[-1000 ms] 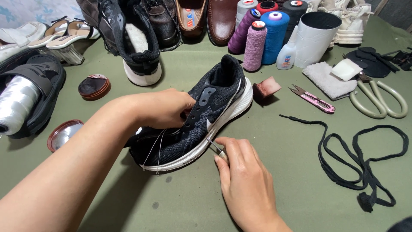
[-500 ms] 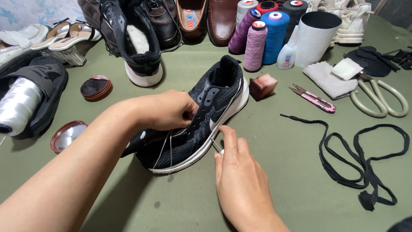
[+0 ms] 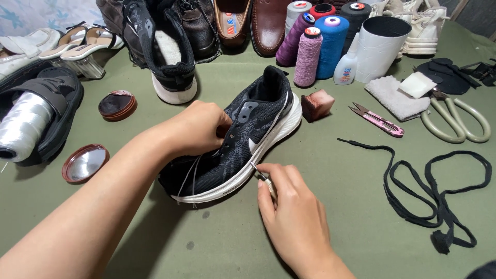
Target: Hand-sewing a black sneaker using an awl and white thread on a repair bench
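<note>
Head view shows your left hand [image 3: 199,126] closed over the top of the black sneaker [image 3: 235,142], which lies on its side mid-counter [image 3: 330,217], heel toward the far edge. Your right hand [image 3: 289,214] is pinched shut on a thin metal tool, likely an awl or needle [image 3: 260,174], with its tip at the seam where the upper meets the white sole. Pale threads [image 3: 188,178] trail from under your left fingers across the toe. To work this seam well, I'd press the sneaker down firmly with the left hand so it cannot roll, drive the tool along the seam line instead of into the knit, and hold the loose threads away from the tip so they don't snag. The pink snips [image 3: 376,119] lie toward the right edge, near your working hand; the black lace [image 3: 434,191] lies further right, well apart from the sneaker.
</note>
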